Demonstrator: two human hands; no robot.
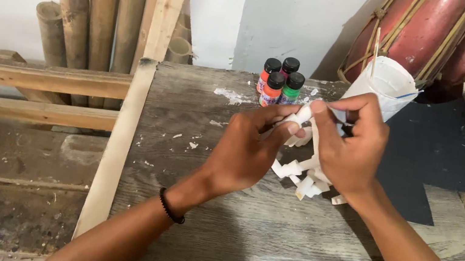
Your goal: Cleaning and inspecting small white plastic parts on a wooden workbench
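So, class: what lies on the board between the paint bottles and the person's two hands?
In the head view, only bare grey board with white flecks lies between the paint bottles and the left hand and right hand.

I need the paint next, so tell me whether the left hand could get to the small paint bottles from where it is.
Probably yes. The paint bottles stand just beyond the left hand with bare board between, but its fingers pinch the white paper strip together with the right hand.

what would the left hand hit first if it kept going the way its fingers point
The left hand points up and right, so past the white paper strip it pinches, it would likely meet the white paper cone; depth is unclear.
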